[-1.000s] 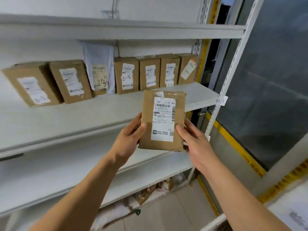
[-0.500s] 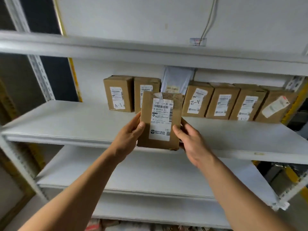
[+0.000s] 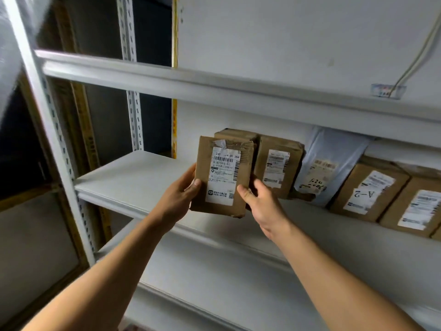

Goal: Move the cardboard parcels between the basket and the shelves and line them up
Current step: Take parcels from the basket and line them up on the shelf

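I hold a flat cardboard parcel [image 3: 224, 175] upright, its white label facing me, over the front of the middle shelf [image 3: 133, 180]. My left hand [image 3: 177, 194] grips its lower left edge and my right hand [image 3: 260, 201] grips its lower right edge. Behind it, a row of parcels leans against the wall: one mostly hidden [image 3: 236, 134], a labelled one [image 3: 278, 166], a grey plastic mailer [image 3: 329, 163], a box marked A-2 [image 3: 368, 192] and another at the right [image 3: 415, 206]. No basket is in view.
White metal shelving has an upper shelf [image 3: 191, 82] and a lower shelf [image 3: 226, 271]. The left upright post [image 3: 45, 130] stands close by. The middle shelf's left end is bare board. A cable [image 3: 415, 58] runs down the wall.
My view has swung left along the shelf. Both hands have carried the parcel with it, now in front of the leftmost parcels of the row.
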